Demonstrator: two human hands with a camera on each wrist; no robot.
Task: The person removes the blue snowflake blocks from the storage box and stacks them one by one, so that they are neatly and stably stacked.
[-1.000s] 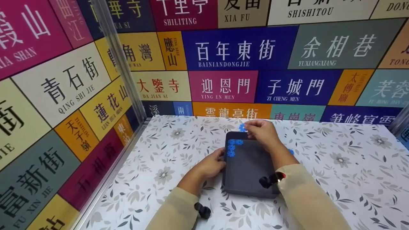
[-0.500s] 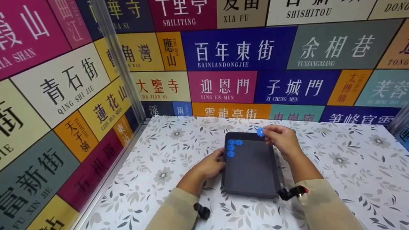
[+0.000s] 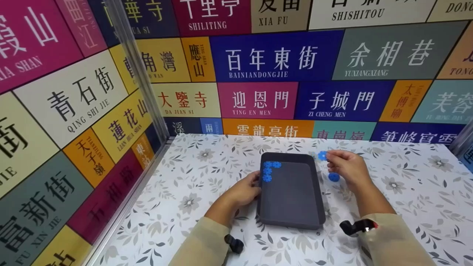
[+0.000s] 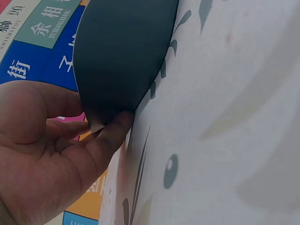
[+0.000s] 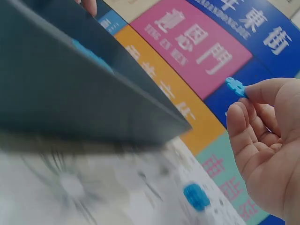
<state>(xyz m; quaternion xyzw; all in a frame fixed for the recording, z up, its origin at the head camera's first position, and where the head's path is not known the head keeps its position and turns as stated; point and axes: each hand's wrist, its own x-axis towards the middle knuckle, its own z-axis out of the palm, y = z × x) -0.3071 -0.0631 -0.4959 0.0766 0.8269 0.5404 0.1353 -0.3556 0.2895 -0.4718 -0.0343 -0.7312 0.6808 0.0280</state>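
A dark grey rectangular tray point(image 3: 290, 197) lies on the table. My left hand point(image 3: 240, 190) holds its left side; in the left wrist view the thumb and fingers of my left hand point(image 4: 61, 145) pinch the tray wall point(image 4: 124, 51). Several blue snowflake discs point(image 3: 267, 171) sit in the tray's far left corner, forming an L. Beyond the tray's right side, my right hand point(image 3: 349, 168) pinches another blue snowflake disc point(image 3: 323, 155) above the table; its notched edge shows in the right wrist view. Just below that hand, blue discs point(image 3: 333, 177), apparently stacked, rest on the table.
The table point(image 3: 177, 225) has a white cover with grey flowers and leaves. Panels of coloured street-name signs point(image 3: 277, 57) stand along its back and left. A black wrist camera point(image 3: 234, 243) sits on the left sleeve, another point(image 3: 358, 226) on the right.
My right hand has moved right with the blue snowflake disc, from over the tray's far edge to beyond its right side, uncovering the blue discs there. My left hand stays on the tray.
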